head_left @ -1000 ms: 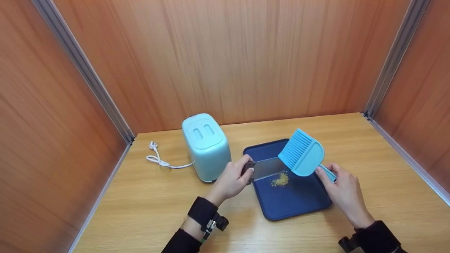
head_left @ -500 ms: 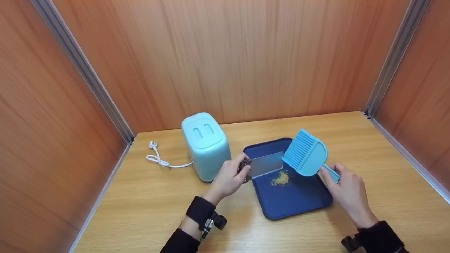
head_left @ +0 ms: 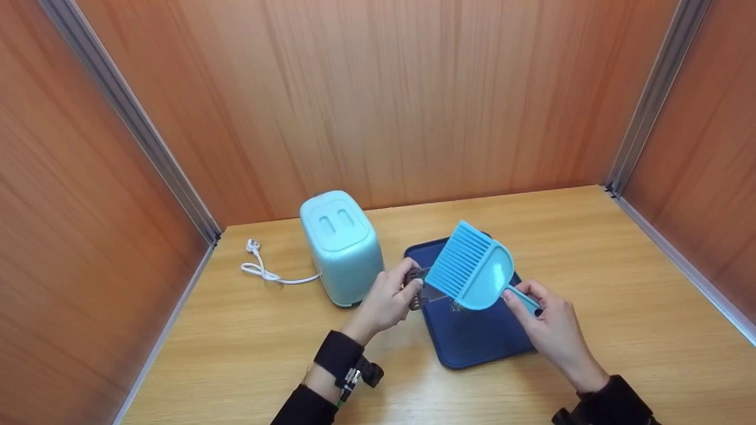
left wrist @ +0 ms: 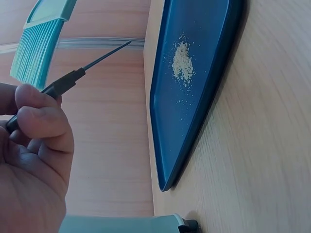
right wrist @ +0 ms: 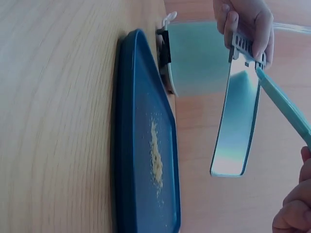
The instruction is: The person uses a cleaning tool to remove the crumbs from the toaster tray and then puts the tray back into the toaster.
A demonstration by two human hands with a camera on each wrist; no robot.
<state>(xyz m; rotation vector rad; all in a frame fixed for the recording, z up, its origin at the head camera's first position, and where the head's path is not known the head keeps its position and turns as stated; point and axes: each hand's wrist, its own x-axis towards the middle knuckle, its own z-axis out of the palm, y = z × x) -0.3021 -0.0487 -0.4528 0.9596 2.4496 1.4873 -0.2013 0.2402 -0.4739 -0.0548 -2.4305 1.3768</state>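
Note:
My left hand (head_left: 384,298) grips the dark slotted end of a metal crumb tray (right wrist: 235,121), a thin plate with a low rim. It is held above the dark blue tray (head_left: 472,345). My right hand (head_left: 558,327) holds a light blue brush (head_left: 472,268) by its handle, thumb along the top. In the head view the brush overlaps most of the crumb tray, its bristle ends close to the left fingers. Yellowish crumbs (left wrist: 182,63) lie in a small heap on the blue tray, mostly hidden behind the brush in the head view.
A light blue toaster (head_left: 345,254) with a lidded top stands left of the blue tray. Its white cord and plug (head_left: 260,268) lie on the wooden table (head_left: 248,354). Wood-grain panels (head_left: 378,100) enclose the back and both sides.
The right hand has brought the brush leftward, from the crumb tray's far end across to near its handle. The left hand has hardly moved. The head view has shifted slightly.

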